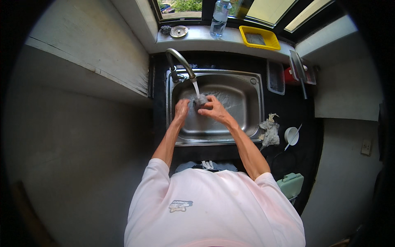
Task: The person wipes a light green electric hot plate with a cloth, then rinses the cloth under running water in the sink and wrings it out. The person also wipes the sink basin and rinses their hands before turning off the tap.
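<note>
Water runs from the curved metal faucet (182, 58) onto a grey, fluffy-looking wad (201, 100), possibly a cloth or scouring pad; blur hides its exact kind. My right hand (214, 108) grips this wad from the right, fingers and thumb around its side. Just left of the wad, apart from it, is my left hand (182, 108), its fingers slightly bent and nothing visible in it. Both hands are over the basin of the stainless steel sink (216, 136), where water splashes on the bottom.
Right of the sink lie a crumpled grey rag (271, 132) and a white bowl (291, 136) with a thin stick across it. Behind are a clear plastic container (275, 77) and a cleaver (298, 66). A water bottle (219, 20) and yellow basket (268, 40) stand on the sill.
</note>
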A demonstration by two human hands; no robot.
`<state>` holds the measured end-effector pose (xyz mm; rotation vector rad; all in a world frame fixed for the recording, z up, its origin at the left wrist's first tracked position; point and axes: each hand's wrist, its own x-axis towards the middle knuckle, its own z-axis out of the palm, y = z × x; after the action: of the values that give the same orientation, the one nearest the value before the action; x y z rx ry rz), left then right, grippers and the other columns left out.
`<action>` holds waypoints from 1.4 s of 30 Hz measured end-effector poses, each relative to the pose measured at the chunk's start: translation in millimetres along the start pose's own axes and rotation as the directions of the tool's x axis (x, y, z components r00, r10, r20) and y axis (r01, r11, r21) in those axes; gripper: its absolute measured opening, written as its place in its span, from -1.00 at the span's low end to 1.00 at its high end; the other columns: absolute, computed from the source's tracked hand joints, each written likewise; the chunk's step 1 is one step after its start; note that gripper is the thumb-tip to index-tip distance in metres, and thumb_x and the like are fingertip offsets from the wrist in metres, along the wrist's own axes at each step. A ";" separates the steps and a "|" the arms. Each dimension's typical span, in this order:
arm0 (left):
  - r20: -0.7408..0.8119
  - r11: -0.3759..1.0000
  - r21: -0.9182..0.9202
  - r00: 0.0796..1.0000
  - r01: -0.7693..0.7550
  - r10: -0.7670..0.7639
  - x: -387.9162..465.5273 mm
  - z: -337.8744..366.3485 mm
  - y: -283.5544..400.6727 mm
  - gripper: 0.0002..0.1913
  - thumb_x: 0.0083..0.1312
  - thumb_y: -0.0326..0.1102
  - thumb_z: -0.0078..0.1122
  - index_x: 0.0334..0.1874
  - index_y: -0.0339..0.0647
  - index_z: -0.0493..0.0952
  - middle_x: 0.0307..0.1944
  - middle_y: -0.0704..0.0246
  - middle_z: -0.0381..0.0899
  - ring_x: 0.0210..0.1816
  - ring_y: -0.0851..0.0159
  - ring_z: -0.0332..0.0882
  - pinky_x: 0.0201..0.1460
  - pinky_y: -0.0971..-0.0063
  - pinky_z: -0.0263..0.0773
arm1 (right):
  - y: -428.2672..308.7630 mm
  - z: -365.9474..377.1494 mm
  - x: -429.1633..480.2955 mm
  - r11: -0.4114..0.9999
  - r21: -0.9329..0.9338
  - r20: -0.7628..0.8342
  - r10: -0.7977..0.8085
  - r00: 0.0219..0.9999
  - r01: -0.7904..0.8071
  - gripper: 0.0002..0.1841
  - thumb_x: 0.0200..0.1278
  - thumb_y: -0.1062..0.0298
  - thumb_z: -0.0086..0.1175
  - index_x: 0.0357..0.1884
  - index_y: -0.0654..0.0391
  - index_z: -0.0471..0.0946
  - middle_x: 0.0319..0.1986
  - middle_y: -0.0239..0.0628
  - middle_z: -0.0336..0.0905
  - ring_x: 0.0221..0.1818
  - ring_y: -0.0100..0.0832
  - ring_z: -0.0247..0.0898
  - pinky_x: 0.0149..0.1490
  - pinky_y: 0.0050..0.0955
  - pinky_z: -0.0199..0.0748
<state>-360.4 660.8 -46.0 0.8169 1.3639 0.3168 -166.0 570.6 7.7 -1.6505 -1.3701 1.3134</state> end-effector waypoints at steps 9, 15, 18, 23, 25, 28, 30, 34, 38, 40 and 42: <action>0.387 0.842 -0.232 0.840 0.488 -0.380 64.1 30.2 -59.5 -0.59 0.47 0.06 0.17 0.00 -0.19 0.66 -0.15 0.19 0.76 -0.18 0.04 0.70 0.01 0.10 0.62 | -31.0 34.1 -61.1 0.990 0.105 0.120 -0.104 0.987 0.091 -0.48 0.12 0.08 0.51 -0.08 0.38 0.75 0.32 0.00 0.39 0.35 -0.05 0.42 0.38 -0.21 0.43; 0.486 0.604 -0.446 0.746 0.660 -0.456 66.2 29.2 -84.3 -0.76 0.43 -0.14 0.22 -0.09 -0.17 0.65 -0.17 0.21 0.74 -0.20 0.15 0.73 -0.08 0.18 0.68 | -4.9 -30.2 -51.4 0.854 0.520 -0.012 0.003 1.000 0.003 -0.67 0.34 0.20 0.40 0.00 0.22 0.75 0.17 -0.23 0.52 0.10 -0.42 0.53 0.17 -0.43 0.49; 0.484 0.763 -0.374 0.812 0.528 -0.325 40.8 16.4 -87.6 -0.71 0.52 -0.12 0.07 0.06 -0.13 0.64 -0.03 0.24 0.73 -0.06 0.18 0.71 -0.01 0.10 0.67 | 33.6 -53.2 -26.7 0.657 0.754 -0.038 0.065 0.997 -0.014 -0.61 0.44 0.03 0.32 0.08 0.13 0.68 -0.04 -0.36 0.65 0.06 -0.47 0.53 0.19 -0.39 0.47; 0.635 0.752 -0.435 0.761 0.495 -0.133 1.6 22.8 -79.0 -0.61 0.56 -0.11 -0.05 0.26 -0.10 0.59 0.14 0.34 0.70 0.08 0.22 0.65 0.24 0.00 0.53 | 93.3 -28.9 -5.3 0.450 0.875 -0.015 0.395 0.918 -0.179 -0.33 0.33 -0.29 0.31 0.18 0.12 0.61 0.04 -0.31 0.66 0.20 -0.40 0.48 0.24 -0.27 0.42; 0.630 0.761 -0.461 0.772 0.456 -0.082 -7.6 27.8 -74.9 -0.57 0.54 -0.11 -0.02 0.33 -0.11 0.57 0.22 0.32 0.68 0.19 0.18 0.63 0.36 -0.09 0.44 | 106.5 -11.8 -4.3 0.518 0.796 -0.051 0.572 0.819 -0.312 -0.12 0.25 -0.45 0.28 0.29 0.17 0.54 0.20 -0.20 0.61 0.33 -0.34 0.42 0.28 -0.24 0.40; 0.643 0.780 -0.474 0.766 0.409 -0.010 -18.6 38.9 -71.4 -0.53 0.53 -0.10 -0.01 0.39 -0.13 0.52 0.30 0.28 0.64 0.27 0.11 0.60 0.39 -0.18 0.41 | 112.1 4.6 -6.3 0.239 0.958 0.034 0.464 0.885 -0.161 0.17 0.14 -0.62 0.21 0.53 0.19 0.27 0.49 -0.01 0.29 0.52 -0.18 0.25 0.51 0.03 0.24; 0.665 0.792 -0.462 0.747 0.399 0.011 -25.1 44.9 -67.0 -0.48 0.53 -0.09 -0.01 0.45 -0.13 0.47 0.35 0.23 0.60 0.33 0.05 0.57 0.40 -0.26 0.39 | 106.6 5.3 -3.9 0.006 0.995 0.086 0.416 0.905 -0.097 0.18 0.10 -0.57 0.28 0.56 0.15 0.22 0.39 0.01 0.42 0.43 -0.12 0.38 0.50 0.19 0.30; 0.714 0.714 -0.515 0.699 0.474 0.050 -42.0 54.1 -53.5 -0.35 0.50 0.11 0.09 0.51 -0.15 0.38 0.37 0.19 0.56 0.29 0.03 0.60 0.34 -0.30 0.46 | 77.6 -11.8 7.2 0.081 0.994 0.052 0.275 0.960 -0.077 0.04 0.10 -0.35 0.45 0.46 0.18 0.34 -0.01 -0.16 0.63 0.04 -0.22 0.67 0.19 0.03 0.67; 0.672 0.699 -0.569 0.735 0.433 0.092 -56.7 62.1 -38.6 -0.22 0.37 0.15 0.34 0.50 -0.16 0.36 0.37 0.17 0.54 0.30 0.06 0.59 0.26 -0.19 0.57 | 41.9 -39.3 16.5 0.268 0.961 -0.005 0.247 0.969 -0.063 -0.14 0.18 -0.17 0.49 0.39 0.16 0.43 -0.28 -0.37 0.57 -0.24 -0.36 0.69 -0.05 -0.13 0.81; 0.656 0.782 -0.526 0.745 0.334 0.123 -59.6 64.1 -30.5 -0.19 0.29 0.14 0.47 0.47 -0.15 0.39 0.33 0.20 0.56 0.26 0.12 0.61 0.13 -0.03 0.66 | 30.6 -50.0 22.1 0.356 0.933 -0.026 0.233 0.972 -0.060 -0.20 0.22 -0.11 0.48 0.37 0.17 0.48 -0.29 -0.39 0.59 -0.34 -0.44 0.65 -0.17 -0.29 0.78; 0.661 0.870 -0.444 0.734 0.214 0.157 -59.9 64.3 -20.7 -0.18 0.23 0.11 0.56 0.43 -0.13 0.40 0.30 0.23 0.57 0.21 0.20 0.62 -0.04 0.17 0.72 | 26.5 -57.0 31.4 0.509 0.858 -0.088 0.282 0.955 -0.072 -0.27 0.23 -0.07 0.48 0.31 0.19 0.55 -0.30 -0.36 0.64 -0.32 -0.47 0.65 -0.22 -0.39 0.74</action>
<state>-317.8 586.8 -16.5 0.3955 0.5411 0.2821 -104.4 600.7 -7.5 -1.1624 -0.2543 1.5074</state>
